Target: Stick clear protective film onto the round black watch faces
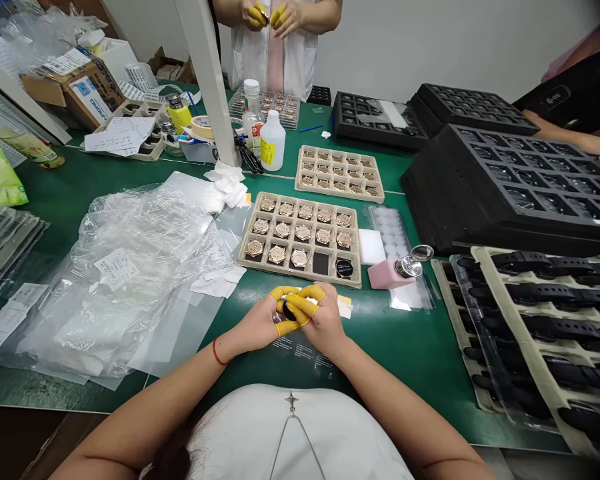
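Note:
In front of my chest, my left hand (266, 321) and my right hand (325, 319) come together, both with yellow finger cots. Closed between their fingers is a small round watch part (287, 311) with a dark face and a shiny edge; the fingers cover much of it. Just beyond lies a beige compartment tray (293, 272) of gold-coloured watch cases (303, 232). One front-row cell holds only a dark lining, and the corner cell beside it holds a black disc (345, 269). Clear film with white print (305, 352) lies under my hands.
Plastic bags (150, 233) cover the left. A pink pump bottle (393, 273) stands right of the tray, near black watch trays (520, 220) and trays of straps (540, 293). Behind are a second beige tray (339, 175), a white bottle (273, 143), a post (207, 80) and a co-worker's hands (270, 17).

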### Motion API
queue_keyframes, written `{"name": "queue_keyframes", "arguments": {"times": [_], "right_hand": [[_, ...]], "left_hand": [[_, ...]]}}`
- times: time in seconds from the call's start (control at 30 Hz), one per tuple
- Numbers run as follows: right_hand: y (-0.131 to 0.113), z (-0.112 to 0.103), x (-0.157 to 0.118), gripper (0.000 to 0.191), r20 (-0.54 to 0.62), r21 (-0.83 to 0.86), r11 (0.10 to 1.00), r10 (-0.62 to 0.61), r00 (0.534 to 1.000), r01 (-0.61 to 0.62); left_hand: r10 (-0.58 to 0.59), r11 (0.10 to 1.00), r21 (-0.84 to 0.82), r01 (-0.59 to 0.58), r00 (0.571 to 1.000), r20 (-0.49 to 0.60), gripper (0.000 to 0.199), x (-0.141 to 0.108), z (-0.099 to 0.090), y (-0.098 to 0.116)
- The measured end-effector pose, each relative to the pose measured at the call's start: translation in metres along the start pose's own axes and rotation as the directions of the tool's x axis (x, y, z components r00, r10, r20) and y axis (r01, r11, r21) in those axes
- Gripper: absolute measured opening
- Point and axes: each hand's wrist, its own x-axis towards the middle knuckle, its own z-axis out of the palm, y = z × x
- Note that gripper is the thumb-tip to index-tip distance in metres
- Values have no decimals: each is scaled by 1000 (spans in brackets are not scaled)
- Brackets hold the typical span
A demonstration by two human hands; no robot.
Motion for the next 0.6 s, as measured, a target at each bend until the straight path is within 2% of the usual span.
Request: {"name": "queue_keyframes", "arguments": {"times": [0.13, 0.3, 0.43, 0.6], "right_hand": [[-1, -7, -3, 18, 24, 0, 1000, 6, 1000, -6], [-13, 0, -4, 19, 73, 41, 999, -27, 997, 25], [-3, 2, 3, 14, 5, -4, 996, 91, 996, -91], [20, -8, 1, 14, 22, -43, 948, 316, 948, -315]], "left_hand": [[-5, 1000, -11, 5, 998, -68, 48, 1, -2, -6], [33, 998, -50, -33, 999, -8, 47, 2, -2, -8], [-1, 997, -74, 1, 1000, 2, 42, 1, 3, -5], [13, 999, -44, -19, 990, -137, 45, 0, 3, 1]]}}
